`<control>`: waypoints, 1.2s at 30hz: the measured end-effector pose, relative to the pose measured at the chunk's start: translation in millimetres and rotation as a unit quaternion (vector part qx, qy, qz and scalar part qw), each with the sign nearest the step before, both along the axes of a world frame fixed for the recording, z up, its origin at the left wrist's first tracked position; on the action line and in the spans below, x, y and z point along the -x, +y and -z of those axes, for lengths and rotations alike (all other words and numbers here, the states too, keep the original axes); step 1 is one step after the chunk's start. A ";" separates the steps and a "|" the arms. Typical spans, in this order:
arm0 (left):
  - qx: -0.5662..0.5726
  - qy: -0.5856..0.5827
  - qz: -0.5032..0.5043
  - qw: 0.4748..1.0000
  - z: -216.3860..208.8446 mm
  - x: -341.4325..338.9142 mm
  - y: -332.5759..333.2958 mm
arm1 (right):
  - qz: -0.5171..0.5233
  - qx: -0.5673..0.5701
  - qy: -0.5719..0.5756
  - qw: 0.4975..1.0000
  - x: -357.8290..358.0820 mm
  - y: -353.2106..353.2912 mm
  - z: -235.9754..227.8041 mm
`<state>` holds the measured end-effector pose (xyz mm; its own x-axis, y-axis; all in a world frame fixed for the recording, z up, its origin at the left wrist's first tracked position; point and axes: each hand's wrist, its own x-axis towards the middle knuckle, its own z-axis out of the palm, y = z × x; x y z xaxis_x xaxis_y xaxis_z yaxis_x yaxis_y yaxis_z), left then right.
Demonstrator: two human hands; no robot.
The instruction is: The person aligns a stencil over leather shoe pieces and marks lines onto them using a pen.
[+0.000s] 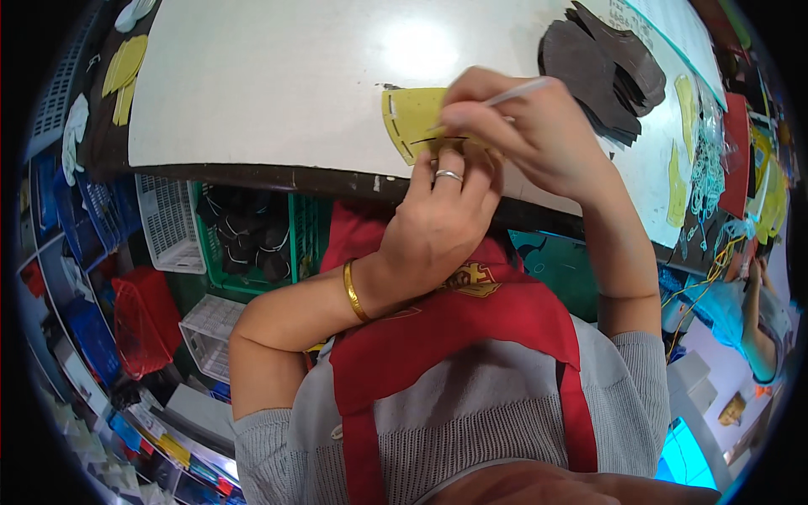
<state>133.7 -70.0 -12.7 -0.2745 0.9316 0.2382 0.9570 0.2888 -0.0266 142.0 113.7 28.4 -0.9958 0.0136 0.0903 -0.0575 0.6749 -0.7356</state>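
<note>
A yellow pattern piece point(401, 109) with a curved side and narrow slots lies at the near edge of the white worktable. Some slots look dark and others pale; what lies beneath the piece I cannot make out. My left hand point(442, 223), with a ring and a gold bracelet, holds the piece down with its fingertips along the near side. Over its right part, my right hand point(526, 126) grips a slim white pen point(515, 91). The pen's tip is blurred close to the slots, and this hand hides much of the piece.
Dark brown cut pieces point(593, 67) are stacked at the right. Beyond them lie yellow strips point(677, 189) and pale green cords point(709, 181). More yellow pieces point(124, 67) and a white glove point(75, 135) lie far left. Crates point(171, 223) stand below the table; another person point(757, 320) is at right.
</note>
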 end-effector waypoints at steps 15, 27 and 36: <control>-0.071 -0.046 0.003 0.996 14.1 -6.9 -0.3 | -0.116 -0.145 0.081 0.979 15.8 -16.4 8.1; 0.028 0.008 0.001 1.000 -10.4 3.4 16.0 | 0.060 -0.024 0.061 0.996 -1.8 26.0 12.4; 0.006 0.043 -0.018 0.999 -10.9 2.4 24.9 | 0.054 -0.106 0.068 0.991 -14.1 23.4 24.9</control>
